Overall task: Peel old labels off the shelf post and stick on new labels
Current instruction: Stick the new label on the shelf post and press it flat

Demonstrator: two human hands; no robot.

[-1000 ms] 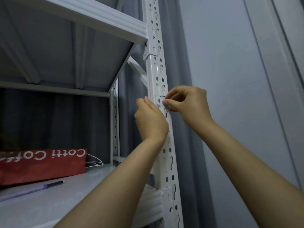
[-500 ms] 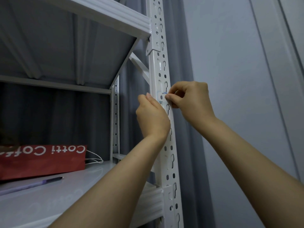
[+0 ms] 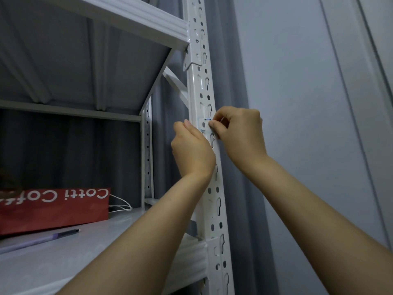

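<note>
Your white-painted metal shelf post (image 3: 209,213), punched with keyhole slots, runs up the middle. Your right hand (image 3: 240,135), at the label's 3 o'clock, curls tight, pinching its edge. Your left hand (image 3: 192,150), at 7 o'clock, lays its thumb against the post, fingers hidden. The small pale label (image 3: 200,124), blue-inked, sits on the post's face.

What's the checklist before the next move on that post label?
1. Label on post, blue marks showing: ok.
2. Right hand pinches the label's right edge: ok.
3. Edge lifted off the post: cannot tell.
4. Left hand bracing the post: cannot tell; its fingers are hidden.
5. Pen and bag on shelf, away from both hands: ok.
</note>
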